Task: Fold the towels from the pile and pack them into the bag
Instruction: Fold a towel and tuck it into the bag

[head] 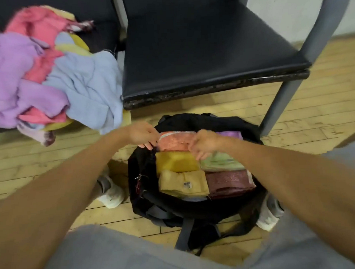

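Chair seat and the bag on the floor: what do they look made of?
Chair seat: likely black vinyl or leather, smooth with dull sheen, front edge flaking. Bag: seemingly black synthetic fabric, matte, sagging softly around the folded towels.

Black chair (199,58) (scuffed), wood floor (304,116)

In front of you stands a black-seated chair (199,52) with grey metal legs, its front edge worn and flaking. A 2nd dark chair (98,7) sits just left of it. Both rest on pale wooden floorboards (303,112), with a white wall (289,7) behind.
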Motion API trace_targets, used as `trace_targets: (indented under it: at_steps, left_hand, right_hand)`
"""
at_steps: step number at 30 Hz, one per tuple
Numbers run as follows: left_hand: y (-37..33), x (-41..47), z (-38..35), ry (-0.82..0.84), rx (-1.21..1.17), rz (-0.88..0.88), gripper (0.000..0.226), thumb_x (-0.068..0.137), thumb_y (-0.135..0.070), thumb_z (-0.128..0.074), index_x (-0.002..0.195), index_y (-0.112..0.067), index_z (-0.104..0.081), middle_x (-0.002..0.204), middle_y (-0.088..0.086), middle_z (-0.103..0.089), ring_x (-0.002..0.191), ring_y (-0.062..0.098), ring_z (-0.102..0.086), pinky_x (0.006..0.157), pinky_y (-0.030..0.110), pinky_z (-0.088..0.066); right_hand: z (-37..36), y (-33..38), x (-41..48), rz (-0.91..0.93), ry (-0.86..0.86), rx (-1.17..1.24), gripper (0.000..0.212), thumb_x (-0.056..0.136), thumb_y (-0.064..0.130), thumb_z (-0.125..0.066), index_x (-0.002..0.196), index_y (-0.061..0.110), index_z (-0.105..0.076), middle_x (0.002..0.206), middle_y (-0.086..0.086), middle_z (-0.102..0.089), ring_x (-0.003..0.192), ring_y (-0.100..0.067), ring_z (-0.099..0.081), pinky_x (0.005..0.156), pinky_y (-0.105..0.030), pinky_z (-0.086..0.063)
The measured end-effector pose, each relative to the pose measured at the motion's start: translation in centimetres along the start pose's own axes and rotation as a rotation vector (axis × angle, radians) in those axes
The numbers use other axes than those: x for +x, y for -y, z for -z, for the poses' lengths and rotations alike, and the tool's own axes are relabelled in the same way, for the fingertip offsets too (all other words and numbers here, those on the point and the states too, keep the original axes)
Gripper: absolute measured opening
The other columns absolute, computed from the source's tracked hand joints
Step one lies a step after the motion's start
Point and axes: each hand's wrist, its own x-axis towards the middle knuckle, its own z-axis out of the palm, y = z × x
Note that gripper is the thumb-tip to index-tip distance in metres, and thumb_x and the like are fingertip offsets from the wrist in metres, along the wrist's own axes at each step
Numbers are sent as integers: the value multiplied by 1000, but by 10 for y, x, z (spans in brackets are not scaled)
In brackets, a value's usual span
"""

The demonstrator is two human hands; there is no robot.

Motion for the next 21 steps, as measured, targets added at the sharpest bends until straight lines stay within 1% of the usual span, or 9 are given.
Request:
trace_targets:
  at_steps: [2,4,6,8,11,14,18,20,21]
  left_hand:
    - [-1,-19,21,-69,-13,-77,13,98,-22,-54,103,-18,-64,107,5,-71,84,17,-71,83,32,-54]
    - [-2,-41,41,-124,1,-133,16,97,-24,-56,108,-17,-65,103,1,-72,88,14,-72,86,33,-54]
    - [-4,-59,62,-174,-45,-188,22,97,-23,-57,115,-14,-64,100,1,-73,88,13,-72,85,30,-55]
    - [-4,-70,85,-249,-178,-236,21,98,-21,-55,115,-12,-64,100,6,-73,87,17,-71,79,25,-56]
    - [1,-75,117,-446,-306,-283,19,97,-11,-53,111,-8,-66,98,10,-72,86,22,-70,78,28,-55]
    - [12,-65,149,-652,-137,-265,20,94,-5,-52,107,-11,-66,102,8,-70,86,19,-67,71,18,-52]
    - [41,-53,186,-926,72,-195,24,90,-2,-53,107,-10,-69,106,-1,-65,92,15,-59,77,15,-38]
    - [65,-48,194,-1016,109,-116,24,88,-5,-53,107,-10,-68,105,2,-64,93,20,-59,77,18,-36]
    - [78,-46,195,-1051,118,-62,23,87,-12,-52,104,-12,-67,105,5,-65,95,25,-59,80,25,-40]
  right_hand:
    - [16,28,-13,122,-52,22,13,93,2,-57,101,-1,-68,92,-17,-70,78,-29,-70,76,-40,-60]
    - [28,58,-25,213,-73,39,12,94,2,-57,100,3,-67,88,-14,-71,74,-27,-71,67,-32,-60]
    - [37,87,-31,291,-113,38,10,97,9,-56,100,8,-66,90,-12,-72,72,-22,-72,68,-29,-61]
    - [44,116,-29,366,-160,78,11,97,13,-57,95,12,-68,87,-10,-73,70,-20,-72,72,-32,-61]
    - [50,154,-18,463,-232,157,14,96,8,-58,88,13,-69,85,-11,-72,70,-21,-70,68,-32,-60]
    - [50,185,-1,541,-280,212,19,92,3,-60,84,16,-71,84,-9,-72,73,-20,-69,63,-29,-58]
    - [39,216,27,589,-294,265,20,92,2,-56,91,15,-71,88,-8,-72,73,-17,-68,63,-27,-59]
    - [30,229,41,607,-292,307,23,93,1,-54,91,17,-71,87,-8,-71,72,-18,-68,64,-27,-59]
    - [25,234,48,613,-293,327,23,93,1,-55,90,18,-71,88,-8,-71,71,-18,-68,64,-28,-58]
